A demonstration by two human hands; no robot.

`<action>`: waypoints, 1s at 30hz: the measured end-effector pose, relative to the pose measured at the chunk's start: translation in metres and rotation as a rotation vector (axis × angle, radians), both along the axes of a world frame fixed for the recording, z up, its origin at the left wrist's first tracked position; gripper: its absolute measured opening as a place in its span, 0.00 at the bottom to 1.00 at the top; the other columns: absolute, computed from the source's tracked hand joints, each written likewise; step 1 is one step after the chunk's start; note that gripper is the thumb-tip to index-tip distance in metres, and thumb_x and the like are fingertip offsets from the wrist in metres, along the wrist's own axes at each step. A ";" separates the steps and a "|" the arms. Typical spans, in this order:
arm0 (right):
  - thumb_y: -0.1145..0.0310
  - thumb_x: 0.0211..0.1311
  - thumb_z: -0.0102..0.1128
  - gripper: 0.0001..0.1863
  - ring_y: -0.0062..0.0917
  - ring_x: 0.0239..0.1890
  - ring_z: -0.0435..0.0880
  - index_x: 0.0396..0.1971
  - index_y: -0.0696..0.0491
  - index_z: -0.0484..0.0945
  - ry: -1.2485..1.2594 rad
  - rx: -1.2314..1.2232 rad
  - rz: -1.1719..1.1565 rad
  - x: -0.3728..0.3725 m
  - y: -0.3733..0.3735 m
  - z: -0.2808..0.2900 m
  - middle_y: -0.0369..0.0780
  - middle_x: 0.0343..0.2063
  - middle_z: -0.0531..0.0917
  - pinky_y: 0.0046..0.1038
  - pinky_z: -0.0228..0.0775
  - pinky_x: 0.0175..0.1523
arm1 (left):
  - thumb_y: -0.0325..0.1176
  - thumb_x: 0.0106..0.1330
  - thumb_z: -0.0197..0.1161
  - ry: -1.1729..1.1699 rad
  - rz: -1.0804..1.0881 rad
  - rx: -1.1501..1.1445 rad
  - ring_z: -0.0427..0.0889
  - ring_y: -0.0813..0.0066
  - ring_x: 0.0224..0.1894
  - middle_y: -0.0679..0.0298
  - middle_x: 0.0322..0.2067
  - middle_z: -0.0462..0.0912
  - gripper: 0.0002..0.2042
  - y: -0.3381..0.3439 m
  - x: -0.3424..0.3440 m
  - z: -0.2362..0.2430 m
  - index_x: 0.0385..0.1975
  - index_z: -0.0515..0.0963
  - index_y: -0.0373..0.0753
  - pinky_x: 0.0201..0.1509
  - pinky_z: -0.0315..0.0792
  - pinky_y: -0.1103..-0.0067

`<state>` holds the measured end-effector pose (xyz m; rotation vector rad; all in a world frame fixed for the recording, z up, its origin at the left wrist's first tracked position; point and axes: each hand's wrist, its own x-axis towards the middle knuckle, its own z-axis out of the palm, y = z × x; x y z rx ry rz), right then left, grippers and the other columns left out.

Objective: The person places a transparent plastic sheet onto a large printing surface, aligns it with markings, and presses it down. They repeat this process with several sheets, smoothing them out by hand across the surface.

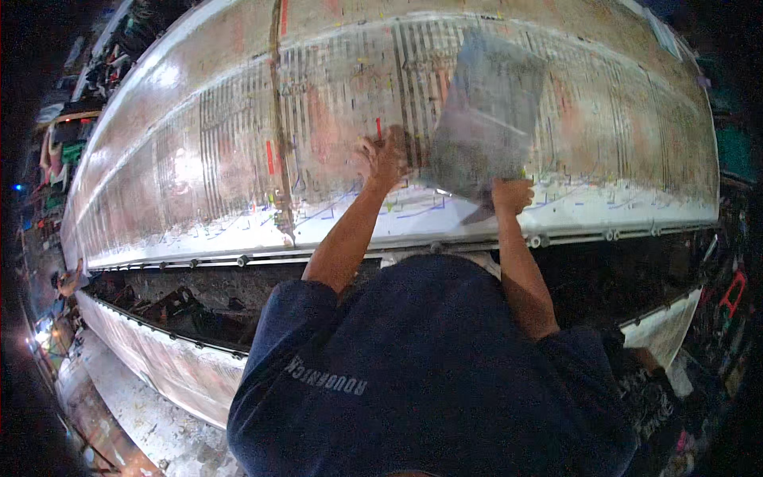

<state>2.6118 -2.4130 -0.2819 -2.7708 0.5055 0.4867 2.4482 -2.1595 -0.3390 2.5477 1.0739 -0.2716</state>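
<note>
A grey, rectangular, see-through sheet (486,111) is tilted up over the long printed worktable, its outline blurred. My right hand (513,195) is closed on the sheet's lower right corner, fingers curled in. To the left of the sheet, my left hand (387,159) has its fingers spread over the table and seems to hold nothing; it is slightly smeared. Beneath both hands lies the long table (342,87), covered with dark stripes, brown stains and small coloured pen marks. A short red strip (270,157) sticks to it left of my left hand.
Along the table's near edge runs a metal rail (318,256) with round stops. A dark gap separates this table from a second long table (183,380) behind me. At the far left another person (70,280) stands by the table end. Clutter (735,290) lines the right side.
</note>
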 end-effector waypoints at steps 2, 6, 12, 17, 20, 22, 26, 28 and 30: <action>0.48 0.41 0.80 0.53 0.53 0.60 0.71 0.62 0.64 0.63 0.075 -0.008 0.032 0.001 0.005 0.006 0.59 0.57 0.69 0.52 0.71 0.59 | 0.53 0.43 0.81 0.016 -0.039 -0.069 0.53 0.35 0.64 0.38 0.63 0.63 0.57 -0.006 -0.002 0.024 0.75 0.53 0.54 0.66 0.43 0.38; 0.59 0.52 0.71 0.42 0.50 0.55 0.75 0.62 0.64 0.62 0.180 -0.041 0.219 -0.001 0.020 -0.003 0.57 0.47 0.76 0.45 0.74 0.52 | 0.54 0.46 0.80 0.227 0.132 -0.004 0.55 0.37 0.64 0.42 0.61 0.67 0.55 0.005 -0.036 0.035 0.75 0.54 0.55 0.66 0.46 0.38; 0.68 0.61 0.60 0.22 0.44 0.35 0.82 0.53 0.61 0.72 -0.003 0.519 0.428 0.037 -0.068 -0.169 0.52 0.33 0.80 0.44 0.73 0.40 | 0.53 0.52 0.74 -0.015 -0.001 0.078 0.60 0.43 0.62 0.49 0.59 0.72 0.47 0.001 0.024 0.017 0.74 0.58 0.55 0.61 0.53 0.40; 0.72 0.63 0.57 0.12 0.47 0.40 0.81 0.43 0.61 0.78 -0.047 0.747 0.386 0.041 -0.022 -0.012 0.53 0.36 0.80 0.47 0.73 0.45 | 0.54 0.52 0.75 0.134 -0.074 0.254 0.58 0.36 0.60 0.41 0.63 0.62 0.53 -0.002 -0.031 -0.019 0.76 0.49 0.53 0.59 0.56 0.41; 0.74 0.65 0.55 0.11 0.33 0.33 0.83 0.46 0.59 0.78 -0.219 0.851 0.474 0.082 -0.067 0.042 0.46 0.38 0.81 0.39 0.76 0.36 | 0.57 0.48 0.78 0.283 0.023 0.118 0.57 0.26 0.63 0.31 0.64 0.55 0.60 -0.021 0.020 0.010 0.77 0.42 0.49 0.61 0.60 0.42; 0.73 0.67 0.56 0.11 0.24 0.26 0.81 0.47 0.56 0.78 -0.076 0.819 0.397 0.107 -0.092 0.066 0.41 0.36 0.81 0.31 0.73 0.26 | 0.58 0.49 0.78 0.317 0.158 0.026 0.56 0.22 0.66 0.29 0.68 0.49 0.61 -0.042 0.034 0.060 0.76 0.41 0.46 0.63 0.61 0.41; 0.72 0.67 0.56 0.14 0.16 0.17 0.70 0.51 0.51 0.79 0.115 0.890 0.249 0.150 -0.161 0.056 0.32 0.23 0.75 0.18 0.56 0.14 | 0.58 0.54 0.74 0.029 -0.030 -0.018 0.66 0.38 0.65 0.35 0.63 0.63 0.50 -0.098 0.026 0.056 0.71 0.55 0.39 0.60 0.68 0.49; 0.73 0.67 0.56 0.18 0.16 0.23 0.72 0.56 0.53 0.75 0.379 0.898 0.068 0.146 -0.166 0.077 0.32 0.26 0.76 0.19 0.61 0.24 | 0.58 0.57 0.72 -0.268 0.210 -0.545 0.76 0.49 0.57 0.43 0.54 0.76 0.42 -0.131 0.030 0.029 0.65 0.66 0.37 0.56 0.72 0.56; 0.73 0.67 0.56 0.23 0.18 0.31 0.77 0.61 0.56 0.71 0.545 0.914 0.027 0.138 -0.183 0.077 0.34 0.32 0.80 0.20 0.70 0.34 | 0.57 0.62 0.68 -0.370 0.604 -1.332 0.83 0.56 0.46 0.48 0.49 0.81 0.36 -0.152 0.049 0.046 0.61 0.70 0.35 0.51 0.75 0.63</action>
